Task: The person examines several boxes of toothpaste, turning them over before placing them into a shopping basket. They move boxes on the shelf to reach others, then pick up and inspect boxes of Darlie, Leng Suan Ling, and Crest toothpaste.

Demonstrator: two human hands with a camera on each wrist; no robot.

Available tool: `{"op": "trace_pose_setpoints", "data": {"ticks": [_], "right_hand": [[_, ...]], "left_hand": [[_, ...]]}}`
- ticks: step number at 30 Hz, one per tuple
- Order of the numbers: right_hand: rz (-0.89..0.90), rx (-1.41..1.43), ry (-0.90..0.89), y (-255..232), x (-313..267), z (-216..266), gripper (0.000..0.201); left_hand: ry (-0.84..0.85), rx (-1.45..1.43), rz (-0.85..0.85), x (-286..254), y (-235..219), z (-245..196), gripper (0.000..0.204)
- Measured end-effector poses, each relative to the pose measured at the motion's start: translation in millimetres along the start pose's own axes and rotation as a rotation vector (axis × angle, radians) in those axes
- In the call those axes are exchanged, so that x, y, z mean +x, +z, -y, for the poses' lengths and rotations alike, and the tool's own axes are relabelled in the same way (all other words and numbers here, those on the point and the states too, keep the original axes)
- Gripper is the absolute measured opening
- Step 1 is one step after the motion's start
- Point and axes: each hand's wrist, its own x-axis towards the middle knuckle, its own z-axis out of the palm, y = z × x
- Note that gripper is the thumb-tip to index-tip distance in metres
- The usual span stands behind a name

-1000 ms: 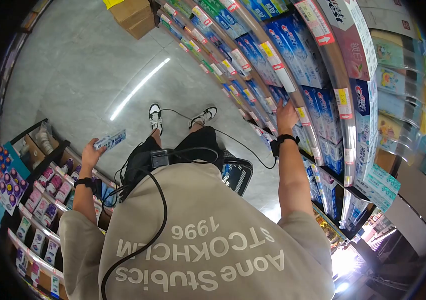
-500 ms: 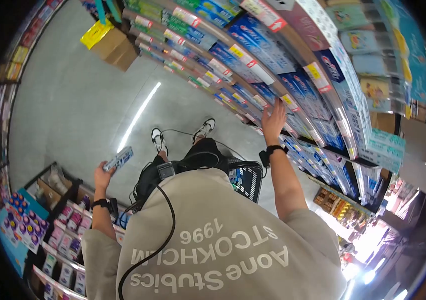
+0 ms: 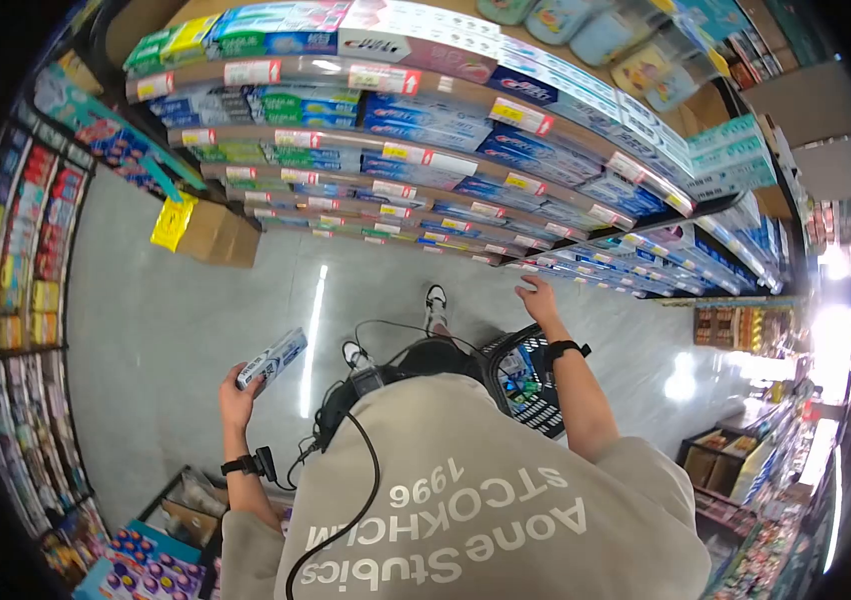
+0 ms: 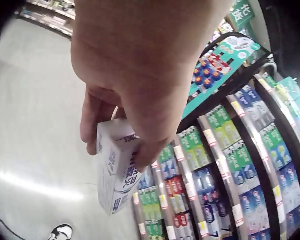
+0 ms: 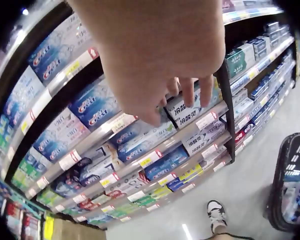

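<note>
Product selection at the shelf [image 3: 481, 92] — carton [image 3: 273, 360] grasped, right hand [image 3: 538, 297] released.
The left hand [image 3: 236, 400] grasps the carton well out from the shelf; the right, fingers loosely bent, is near it — contact cannot be told. Selection appears in hand; the next move probably calls for a steady left grasp and right fingers aligned with one box.

I stand on a smooth grey floor [image 3: 146, 300] that mirrors a long white streak of light [image 3: 317, 330]. On the far side, tiered shelves [image 3: 331, 68] bow in a curve, their rails lined with price tags [image 3: 383, 78]. To my left runs another packed rack [image 3: 26, 354]; at far left sits a cardboard carton [image 3: 226, 236]. Bright glare [image 3: 839, 265] fills the right.
</note>
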Motion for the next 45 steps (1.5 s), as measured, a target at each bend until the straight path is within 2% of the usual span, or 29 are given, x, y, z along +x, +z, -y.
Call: {"op": "trace_pose_setpoints", "data": {"ticks": [2,3,5,7,9,11,14,16,19,22,25,26,29,36,39,45], "right_hand": [[0.020,0.123,-0.096,5.4,-14.0,6.9,0.048],[0.065,0.234,-0.091,5.0,-29.9,21.8,0.045],[0.179,0.451,-0.089,-12.9,-68.7,84.5,0.039],[0.271,0.458,-0.173,-19.7,-97.7,113.4,0.038],[0.435,0.689,-0.169,-34.3,-133.7,166.1,0.051],[0.569,0.708,-0.292,-46.0,-158.0,200.2,0.059],[0.674,0.834,-0.390,-46.8,-181.9,212.7,0.069],[0.690,0.879,-0.418,-49.0,-191.4,208.0,0.069],[0.651,0.729,-0.405,-70.4,-206.2,195.8,0.065],[0.515,0.829,-0.436,-76.0,-218.7,160.1,0.054],[0.505,0.862,-0.279,-96.7,-237.7,130.5,0.045],[0.451,0.879,-0.285,-102.9,-246.2,124.1,0.041],[0.449,0.893,-0.246,-118.9,-264.1,95.5,0.040],[0.486,0.937,-0.133,-140.2,-304.2,35.5,0.038],[0.527,0.995,-0.148,-133.4,-314.7,2.5,0.036],[0.466,1.111,-0.051,-140.6,-342.3,-39.2,0.034]], "left_hand": [[0.085,-0.131,0.082,9.8,-12.9,-37.5,0.050],[0.119,-0.208,0.142,15.6,-19.4,-56.4,0.048],[0.181,-0.327,0.272,9.4,-35.9,-95.2,0.045],[0.302,-0.456,0.398,6.7,-40.0,-153.9,0.043],[0.381,-0.501,0.508,1.8,-39.0,-192.7,0.043],[0.439,-0.523,0.583,-10.9,-31.3,-219.1,0.042],[0.474,-0.501,0.634,-34.1,-13.8,-251.8,0.041],[0.481,-0.508,0.643,-56.2,1.9,-268.4,0.038],[0.500,-0.485,0.609,-75.0,23.7,-279.2,0.034],[0.494,-0.467,0.615,-100.6,48.5,-292.0,0.029],[0.475,-0.448,0.642,-136.1,70.9,-307.9,0.026],[0.469,-0.440,0.651,-147.2,77.4,-311.7,0.026],[0.514,-0.351,0.671,-169.9,99.0,-311.9,0.027],[0.413,-0.389,0.759,-227.4,143.7,-297.8,0.028],[0.400,-0.389,0.777,-251.6,159.0,-290.8,0.029],[0.436,-0.200,0.825,-281.4,179.4,-303.4,0.033]]}}
